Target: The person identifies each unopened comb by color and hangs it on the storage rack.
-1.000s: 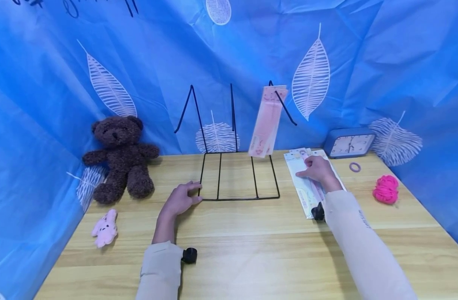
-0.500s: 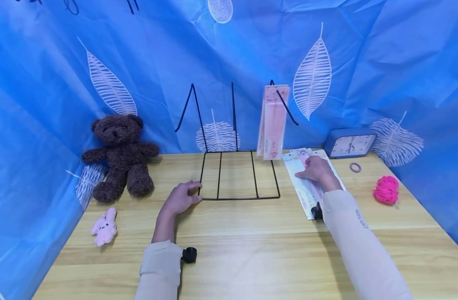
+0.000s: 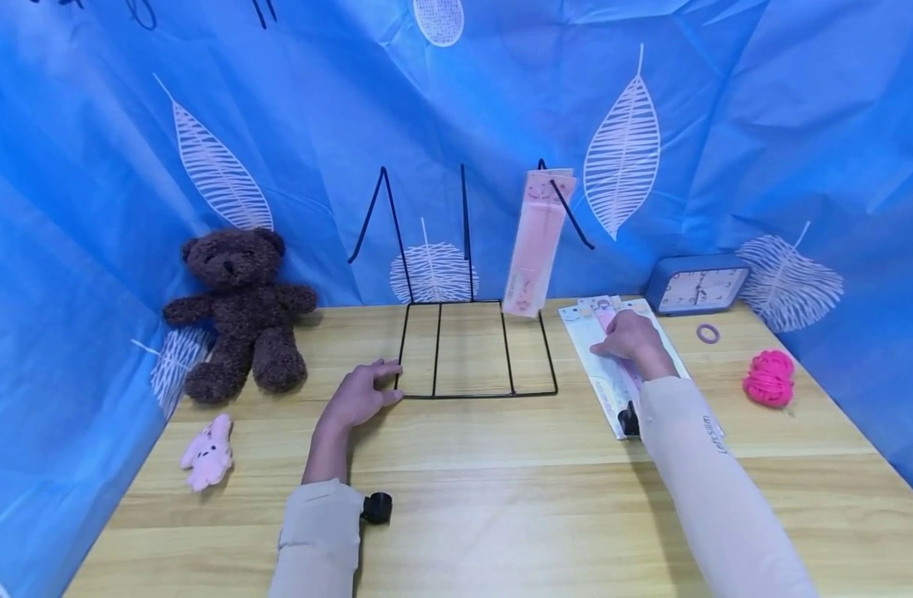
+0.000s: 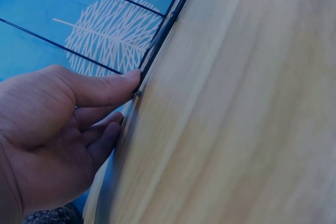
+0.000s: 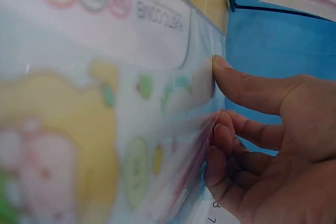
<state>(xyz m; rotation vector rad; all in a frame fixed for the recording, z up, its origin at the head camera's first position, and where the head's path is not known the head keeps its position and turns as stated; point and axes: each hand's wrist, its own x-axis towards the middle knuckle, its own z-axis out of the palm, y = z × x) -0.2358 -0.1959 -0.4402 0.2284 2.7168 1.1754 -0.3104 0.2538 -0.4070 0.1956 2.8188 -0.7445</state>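
My left hand (image 3: 357, 394) pinches the front left corner of a black wire display rack (image 3: 495, 398); in the left wrist view its thumb lies on the wire (image 4: 152, 56). Pink packaged combs (image 3: 534, 245) hang tilted from the rack's right hook. On the table right of the rack lie several flat packaged combs (image 3: 592, 357) with pale, cartoon-printed cards. Over them my right hand (image 3: 633, 340) has its thumb and curled fingertips at the packs. Seen from the right wrist, a clear packet (image 5: 173, 93) is raised close by, with the thumb on its edge and the other fingertips against the wrapping.
A brown teddy bear (image 3: 235, 316) sits at the back left, a small pink plush toy (image 3: 208, 453) before it. At right are a blue clock (image 3: 697, 285), a purple ring (image 3: 708, 333) and a pink yarn bundle (image 3: 770, 378). Blue cloth (image 3: 314, 124) hangs behind the table.
The hanging pink combs swung right, then back left to a tilt. The packs under my right hand have slid slightly left with it. My left hand stays at the rack corner.
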